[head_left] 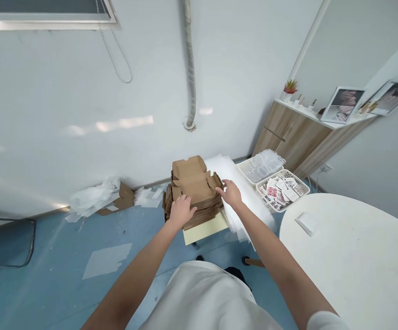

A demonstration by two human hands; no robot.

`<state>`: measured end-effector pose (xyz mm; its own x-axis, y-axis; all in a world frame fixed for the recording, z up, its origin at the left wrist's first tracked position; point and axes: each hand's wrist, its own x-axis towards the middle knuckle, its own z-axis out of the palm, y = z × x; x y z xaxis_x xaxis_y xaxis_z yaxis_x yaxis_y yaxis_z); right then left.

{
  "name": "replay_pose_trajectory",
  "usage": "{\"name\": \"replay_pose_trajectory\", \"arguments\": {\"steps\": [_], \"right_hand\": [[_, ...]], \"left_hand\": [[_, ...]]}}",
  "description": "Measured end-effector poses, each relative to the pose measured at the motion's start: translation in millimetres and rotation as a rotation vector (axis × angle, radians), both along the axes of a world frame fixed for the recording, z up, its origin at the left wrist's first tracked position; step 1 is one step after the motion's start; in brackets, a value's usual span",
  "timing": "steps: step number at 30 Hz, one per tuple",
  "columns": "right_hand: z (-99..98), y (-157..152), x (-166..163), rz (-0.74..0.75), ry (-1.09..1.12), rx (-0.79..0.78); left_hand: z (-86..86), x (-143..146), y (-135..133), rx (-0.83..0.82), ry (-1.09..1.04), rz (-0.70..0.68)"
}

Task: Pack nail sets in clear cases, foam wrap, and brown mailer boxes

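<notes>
A stack of flattened brown cardboard boxes (202, 213) lies on a small pale yellow table (205, 230). The topmost cardboard box (193, 172) is partly unfolded, its lid panel toward the wall and its side flaps raised on the right. My left hand (181, 211) rests on the near left part of the stack, thumb apart from the fingers. At the right side, my right hand (231, 192) pinches the raised flap of the top box between thumb and fingers.
White foam sheets (243, 192) lie right of the stack. Beyond them stand a basket of printed packets (281, 190) and a basket of clear plastic bags (262, 166). A round white table (350, 256) is at right. Scrap packaging (95, 199) lies by the wall.
</notes>
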<state>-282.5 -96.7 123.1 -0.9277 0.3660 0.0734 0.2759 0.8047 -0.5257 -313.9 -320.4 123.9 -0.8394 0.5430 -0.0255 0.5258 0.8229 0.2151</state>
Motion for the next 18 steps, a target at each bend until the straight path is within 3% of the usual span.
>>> {"name": "replay_pose_trajectory", "arguments": {"steps": [4,9,18], "right_hand": [[6.3,-13.0,-32.6,-0.092,-0.216,0.156],[10.5,-15.8,-45.5,-0.139,-0.346,0.251],[12.7,-4.1,-34.5,-0.156,-0.27,0.111]], "left_hand": [[-7.4,-10.4,-12.2,0.005,-0.058,-0.018],[-10.1,-10.4,-18.5,0.064,-0.11,-0.014],[-11.2,-11.4,-23.2,0.104,-0.134,-0.025]]}}
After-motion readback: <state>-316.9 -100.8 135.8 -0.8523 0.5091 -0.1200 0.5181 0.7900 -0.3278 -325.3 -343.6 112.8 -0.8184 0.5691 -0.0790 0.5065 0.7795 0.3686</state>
